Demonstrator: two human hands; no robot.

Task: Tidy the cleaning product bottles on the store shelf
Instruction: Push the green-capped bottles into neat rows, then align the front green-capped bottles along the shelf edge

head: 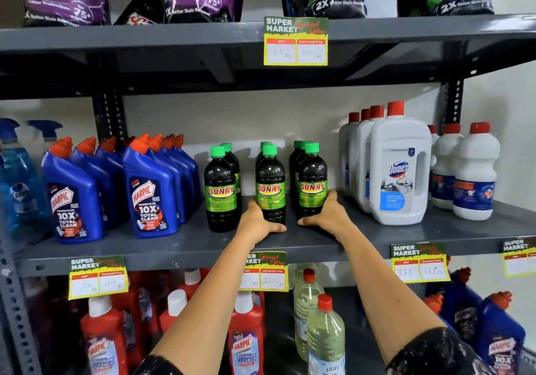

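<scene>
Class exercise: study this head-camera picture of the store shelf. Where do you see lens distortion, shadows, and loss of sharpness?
Head view: the wide lens bows the upper shelf edge and leans the edges outward; the green-capped Sunny bottles cast soft shadows on the back wall; the blue spray bottle at far left is smeared, while the left hand and right hand at centre are fairly sharp.

Two arms enter from the lower edge of the frame, bare from wrist to near the elbow. The left hand (258, 223) and right hand (327, 215) are uncovered: no gloves, rings, watch or wristband visible. Each arm emerges from a dark sleeve (441, 354) ending around the elbow, at lower left and lower right of the frame. The fabric is black with a scattered pale and reddish pattern, possibly floral; blur at the frame edge prevents confirmation.
</scene>
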